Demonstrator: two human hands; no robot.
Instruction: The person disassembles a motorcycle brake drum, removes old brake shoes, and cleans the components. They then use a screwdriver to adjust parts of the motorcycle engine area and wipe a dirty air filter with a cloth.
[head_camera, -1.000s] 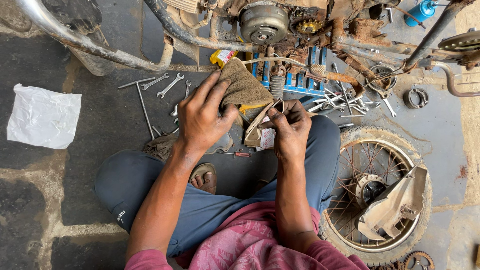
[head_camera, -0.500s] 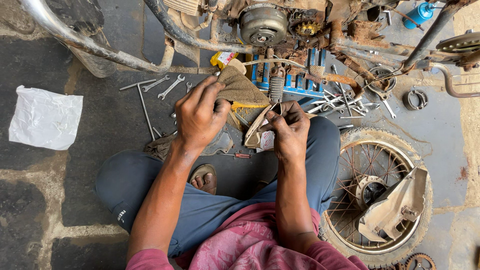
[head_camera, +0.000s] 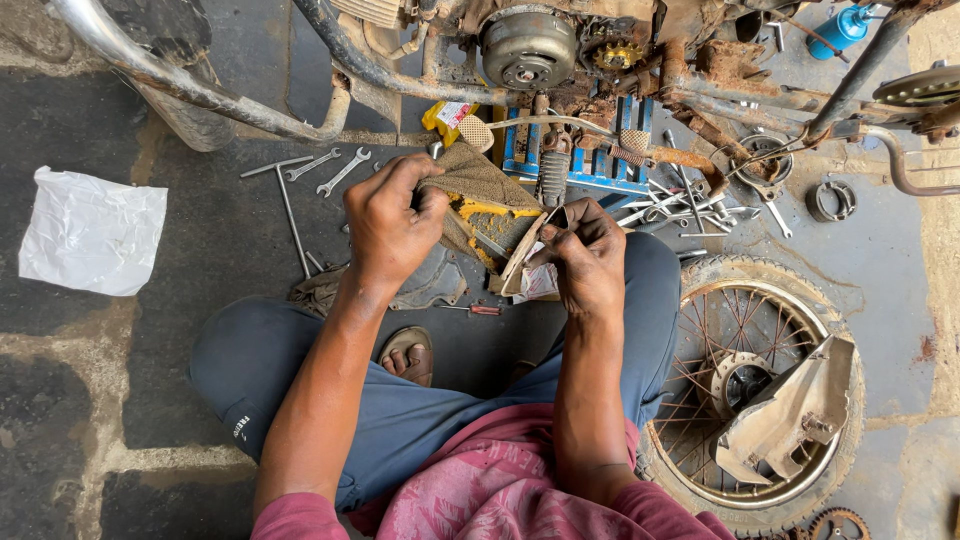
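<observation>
Two hands at work | our left hand (head_camera: 390, 222) clutches a brown rag (head_camera: 478, 180) (bunched) | our right hand (head_camera: 583, 258) pinches a curved metal strip (head_camera: 524, 255), long axis running from our lap up toward the engine (head_camera: 528, 46) | both above the floor (head_camera: 200, 230), near the spanners (head_camera: 330, 167).

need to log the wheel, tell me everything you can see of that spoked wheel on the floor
The spoked wheel lies flat on the floor beside the person's right knee. Its metal rim and thin spokes look rusty, a worn dark tyre is still fitted, and a round hub sits at its centre. A bent, dirty beige panel rests across its lower right side. Neither hand touches it.
</observation>
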